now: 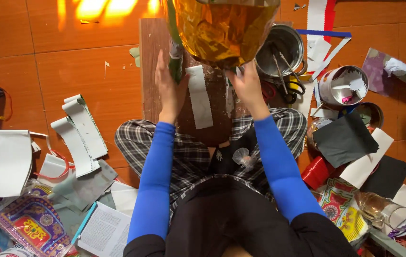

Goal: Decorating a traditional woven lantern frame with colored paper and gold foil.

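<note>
**Floor workstation: gold foil object held over board**

The person sits cross-legged on an orange tiled floor (pixel 84 71). A brown wooden board (pixel 151 66) lies in front of the knees and serves as the work surface. A white paper strip (pixel 200 97) rests on the board.

Left hand (pixel 168 88): open palm pressed flat against the left side of the gold foil object (pixel 222 28), fingers extended. Right hand (pixel 247 84): fingers curled against the object's lower right edge, gripping it. The object sits above the board, between both hands, at the top centre of the view.

Surroundings: a metal pot (pixel 284 45) holding tools stands just right of the object. A white-lined can (pixel 343 85) is further right. Dark paper sheets (pixel 345 138), a red spool (pixel 316 172) and printed wrappers (pixel 31 223) are scattered around. Folded white paper strips (pixel 81 133) lie to the left.
</note>
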